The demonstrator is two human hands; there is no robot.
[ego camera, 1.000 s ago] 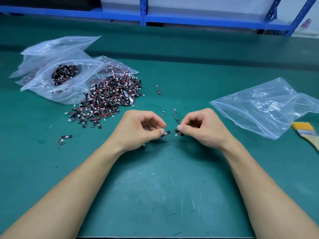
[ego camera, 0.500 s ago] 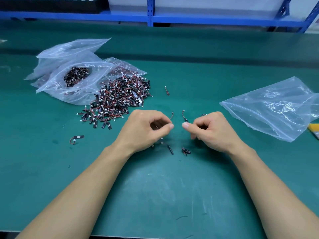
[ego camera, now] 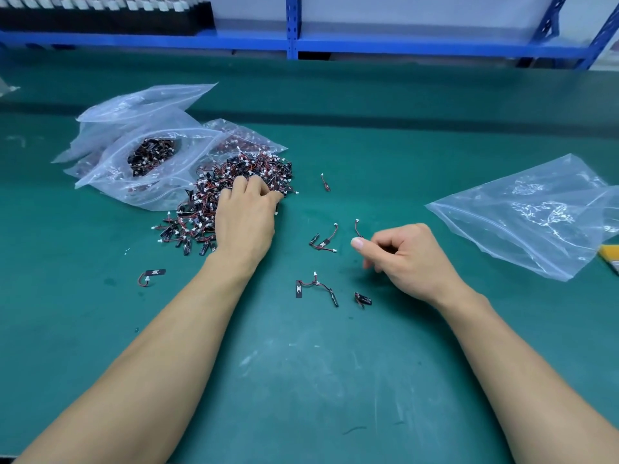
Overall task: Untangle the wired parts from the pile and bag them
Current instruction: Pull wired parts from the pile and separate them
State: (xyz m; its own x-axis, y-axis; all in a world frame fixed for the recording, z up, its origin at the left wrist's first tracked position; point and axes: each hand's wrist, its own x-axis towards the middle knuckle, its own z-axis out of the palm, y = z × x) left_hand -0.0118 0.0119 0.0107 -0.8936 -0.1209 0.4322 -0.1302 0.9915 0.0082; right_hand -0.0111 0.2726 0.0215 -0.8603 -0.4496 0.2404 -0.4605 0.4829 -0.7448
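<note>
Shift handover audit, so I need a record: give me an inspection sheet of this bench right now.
Surface: green bench mat, scuffed near the front.
Job's things: pile of black-and-red wired parts; clear plastic bag holding parts; empty clear plastic bag; loose wired parts on the mat.
Clutter: yellow brush at right edge.
Hands: left hand curls into the pile; right hand pinches one wired part.
Cables: nothing seen beyond the parts' leads.
Surroundings: blue metal shelving.

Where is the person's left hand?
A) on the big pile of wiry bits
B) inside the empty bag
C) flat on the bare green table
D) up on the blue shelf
A: the left hand lies on the pile of wired parts, with its fingers curled into it.
</note>
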